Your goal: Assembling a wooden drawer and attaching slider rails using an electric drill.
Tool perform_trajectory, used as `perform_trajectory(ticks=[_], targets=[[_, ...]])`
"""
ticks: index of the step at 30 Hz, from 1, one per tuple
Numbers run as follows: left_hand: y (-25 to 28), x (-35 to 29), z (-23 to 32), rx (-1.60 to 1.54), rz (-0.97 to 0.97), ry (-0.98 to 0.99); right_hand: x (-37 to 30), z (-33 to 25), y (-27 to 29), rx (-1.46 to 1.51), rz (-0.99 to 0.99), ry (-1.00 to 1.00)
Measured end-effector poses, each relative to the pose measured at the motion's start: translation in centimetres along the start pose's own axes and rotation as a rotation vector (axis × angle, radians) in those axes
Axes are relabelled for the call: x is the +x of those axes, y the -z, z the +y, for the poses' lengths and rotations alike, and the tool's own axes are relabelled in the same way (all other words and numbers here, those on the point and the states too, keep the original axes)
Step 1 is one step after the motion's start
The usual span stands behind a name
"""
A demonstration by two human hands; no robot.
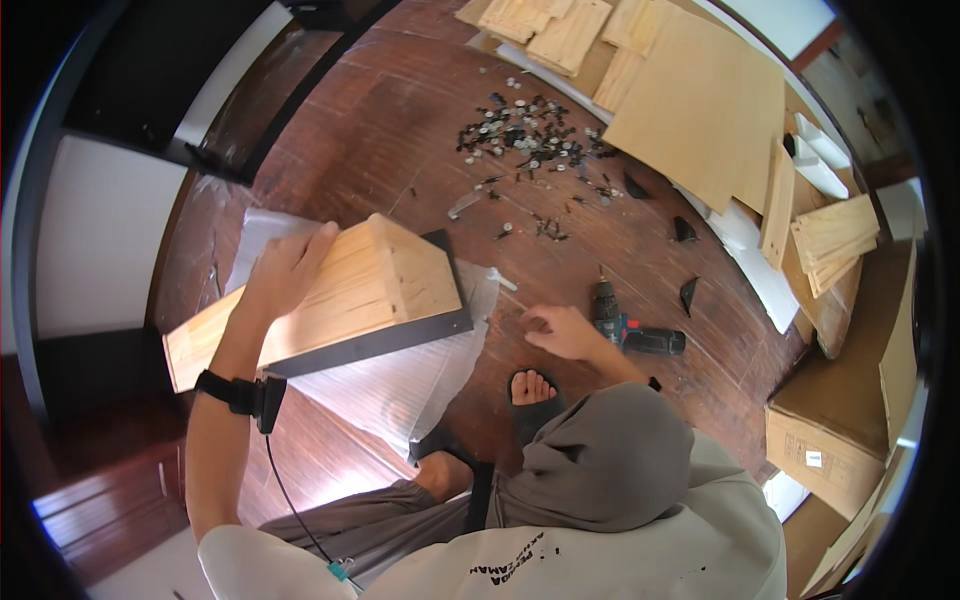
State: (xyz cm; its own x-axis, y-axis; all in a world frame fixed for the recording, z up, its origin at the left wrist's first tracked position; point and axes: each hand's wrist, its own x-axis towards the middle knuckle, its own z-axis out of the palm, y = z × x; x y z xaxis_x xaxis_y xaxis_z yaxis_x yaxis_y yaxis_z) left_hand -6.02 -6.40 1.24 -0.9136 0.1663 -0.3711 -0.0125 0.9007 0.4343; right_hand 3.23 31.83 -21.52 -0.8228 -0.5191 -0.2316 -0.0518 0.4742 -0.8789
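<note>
Lying on white sheet [425,375]: wooden box [362,285]. L hand [288,272] atop box, fingers tog., can't tell if clamped. R hand [562,332] rt. of box, fingers curled, grip unclear; drill [640,337] farther rt.

Foam wrap sheet [400,390] is partly covered by wooden box [340,285], whose underside can't be seen. Hardware pcs [530,130] are too small to ID indiv. R hand's [560,332] palm is hidden. Shirt [640,560] is cut off at btm edge.
</note>
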Motion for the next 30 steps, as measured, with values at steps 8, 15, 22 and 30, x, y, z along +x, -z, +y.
perform_trajectory(ticks=[8,15,22,30], targets=[[-0.5,-0.5,-9.3,0.697,0.305,-0.31,-0.1,-0.1,-2.5,0.01,-0.13,0.019],[12.7,-7.5,-11.5,-0.414,0.544,-0.156,-4.5,1.2,1.5,0.109,0.018,-0.207],[23.7,-18.1,-16.9,-0.098,1.038,-0.169,-2.7,-0.3,3.3,0.136,0.0,-0.296],[16.6,-16.9,-10.0,-0.329,1.495,0.18,-1.0,-4.1,4.8,0.086,0.086,-0.249]])
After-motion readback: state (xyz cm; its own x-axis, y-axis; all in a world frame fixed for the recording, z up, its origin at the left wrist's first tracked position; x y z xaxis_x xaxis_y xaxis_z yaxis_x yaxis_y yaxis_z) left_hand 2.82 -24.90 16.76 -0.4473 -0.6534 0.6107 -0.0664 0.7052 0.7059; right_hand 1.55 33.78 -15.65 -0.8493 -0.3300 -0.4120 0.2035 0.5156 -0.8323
